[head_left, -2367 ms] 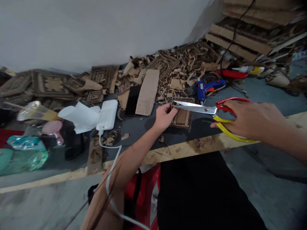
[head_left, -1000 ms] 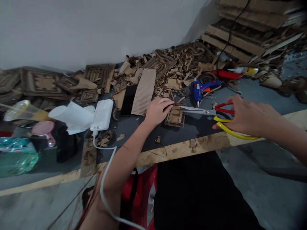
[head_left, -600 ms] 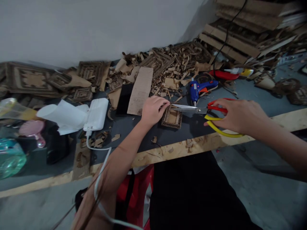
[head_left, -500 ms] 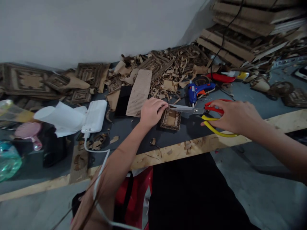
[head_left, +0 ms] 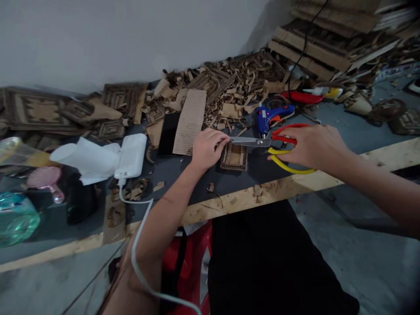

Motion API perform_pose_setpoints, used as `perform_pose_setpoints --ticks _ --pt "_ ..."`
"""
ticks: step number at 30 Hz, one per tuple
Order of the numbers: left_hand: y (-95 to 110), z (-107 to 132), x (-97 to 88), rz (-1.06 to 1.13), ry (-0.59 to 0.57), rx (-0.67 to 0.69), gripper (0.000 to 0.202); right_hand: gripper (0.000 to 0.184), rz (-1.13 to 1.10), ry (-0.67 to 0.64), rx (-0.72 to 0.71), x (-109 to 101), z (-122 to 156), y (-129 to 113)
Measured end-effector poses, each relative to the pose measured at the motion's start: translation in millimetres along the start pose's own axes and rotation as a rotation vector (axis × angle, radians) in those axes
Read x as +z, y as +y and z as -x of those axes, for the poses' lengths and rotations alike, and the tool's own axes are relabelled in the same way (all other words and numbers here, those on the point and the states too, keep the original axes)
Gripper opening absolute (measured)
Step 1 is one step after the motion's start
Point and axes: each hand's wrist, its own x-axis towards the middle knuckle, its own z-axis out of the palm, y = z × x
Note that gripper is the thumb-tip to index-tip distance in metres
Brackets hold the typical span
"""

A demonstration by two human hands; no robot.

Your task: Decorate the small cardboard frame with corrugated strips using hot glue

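Note:
My left hand [head_left: 206,148] is curled on the left edge of a small rectangular cardboard frame [head_left: 234,156] that lies flat on the dark table [head_left: 183,175]. My right hand [head_left: 311,144] grips the red and yellow handles of large scissors [head_left: 262,142]. Their steel blades point left across the frame's far edge, and the tips reach my left fingers. The blades look nearly together.
A blue glue gun [head_left: 271,116] lies just behind the scissors, with a heap of cardboard scraps [head_left: 229,87] beyond it. A corrugated strip [head_left: 189,121], a black phone [head_left: 168,133] and a white power bank [head_left: 132,155] with its cable lie to the left. A wooden strip [head_left: 262,192] edges the table.
The frame, held up 2.4 s ago, now lies flat on the table under my left hand. The scissors have come closer to my left fingers, along the frame's far edge.

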Motion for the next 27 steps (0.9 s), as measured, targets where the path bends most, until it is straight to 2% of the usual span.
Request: perform_pose_setpoints --ticks 5,9,14,17,22,25,27 --pt "0.3 0.8 0.9 0.018 -0.007 -0.008 0.028 0.057 0.036 -0.05 -0.016 -2.9 -3.7 -3.7" --pt "-0.7 0.9 1.5 0.018 -0.031 -0.028 0.029 0.059 0.105 -0.083 -0.003 -4.3 -4.8 -6.7" --pt "1.5 0.9 1.4 0.046 0.037 -0.042 0.03 0.054 0.111 -0.128 -0.018 -5.4 -4.2 -7.0" --pt "3.9 1.2 -1.2 0.079 0.141 -0.121 0.029 0.052 0.055 -0.066 -0.031 -4.2 -1.7 -4.3" --pt "-2.9 3.1 -0.9 0.095 0.309 -0.361 0.026 0.063 -0.039 0.02 0.012 -1.8 1.1 6.0" --pt "-14.2 6.3 5.6 0.093 0.303 -0.444 0.023 0.07 -0.106 -0.058 0.028 -2.5 0.7 11.9" --pt "-20.3 8.7 10.3 0.078 0.255 -0.438 0.023 0.073 -0.123 -0.113 0.032 -2.3 0.9 13.6"
